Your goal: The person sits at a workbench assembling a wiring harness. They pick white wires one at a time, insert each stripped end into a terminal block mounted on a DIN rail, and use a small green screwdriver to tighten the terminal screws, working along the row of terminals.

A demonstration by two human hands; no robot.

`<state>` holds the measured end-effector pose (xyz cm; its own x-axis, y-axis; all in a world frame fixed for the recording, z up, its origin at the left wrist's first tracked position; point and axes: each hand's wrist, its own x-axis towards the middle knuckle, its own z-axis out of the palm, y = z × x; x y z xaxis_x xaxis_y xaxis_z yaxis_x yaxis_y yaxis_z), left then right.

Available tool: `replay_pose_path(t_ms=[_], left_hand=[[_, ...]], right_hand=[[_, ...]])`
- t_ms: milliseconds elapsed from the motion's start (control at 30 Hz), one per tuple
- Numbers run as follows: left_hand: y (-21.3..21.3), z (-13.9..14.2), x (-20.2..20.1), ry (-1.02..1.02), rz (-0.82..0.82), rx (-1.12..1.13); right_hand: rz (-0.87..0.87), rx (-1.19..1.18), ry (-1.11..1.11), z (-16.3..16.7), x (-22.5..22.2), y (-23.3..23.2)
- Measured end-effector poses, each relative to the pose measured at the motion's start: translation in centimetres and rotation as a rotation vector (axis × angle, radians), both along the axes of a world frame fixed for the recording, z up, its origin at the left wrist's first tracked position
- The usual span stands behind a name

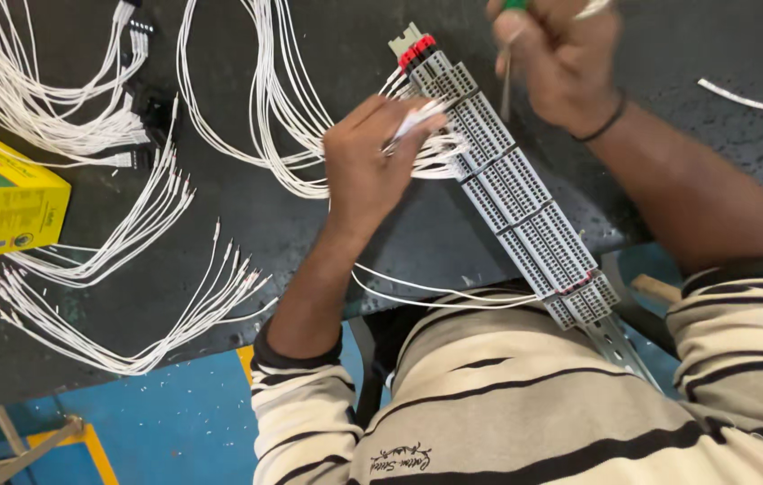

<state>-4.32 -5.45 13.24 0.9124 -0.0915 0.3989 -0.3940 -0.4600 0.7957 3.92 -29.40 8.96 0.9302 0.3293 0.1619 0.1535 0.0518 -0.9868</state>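
Note:
A long grey terminal block strip [516, 193] on a metal rail lies diagonally across the dark table, with a red section at its far end. My left hand [368, 166] pinches a thin white wire [413, 121] against the strip's left side, where several white wires enter it. My right hand [561, 58] grips a screwdriver with a green handle, and its shaft [506, 85] points down at the strip's upper part.
Bundles of loose white wires [130, 242] spread over the dark table [417, 242] at left and centre. A yellow box [4, 202] sits at the left edge. One white strip [750, 101] lies at far right. Blue floor [175, 422] shows below the table edge.

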Motion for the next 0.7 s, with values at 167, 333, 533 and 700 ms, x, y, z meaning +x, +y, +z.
replay_pose_path(t_ms=[167, 333, 533, 700], left_hand=[[0.5, -0.5, 0.4, 0.105, -0.127, -0.029], [0.1, -1.1, 0.8, 0.086, -0.122, 0.022], [-0.1, -0.7, 0.5, 0.020, -0.066, 0.028], [-0.1, -0.8, 0.4, -0.068, 0.032, 0.001]], right_hand=[[0.382, -0.254, -0.509, 1.0, 1.6, 0.3], [0.401, -0.258, -0.586, 2.0, 0.9, 0.4], [0.390, -0.247, -0.570, 0.9, 0.9, 0.3], [0.471, -0.314, -0.452, 0.4, 1.6, 0.8]])
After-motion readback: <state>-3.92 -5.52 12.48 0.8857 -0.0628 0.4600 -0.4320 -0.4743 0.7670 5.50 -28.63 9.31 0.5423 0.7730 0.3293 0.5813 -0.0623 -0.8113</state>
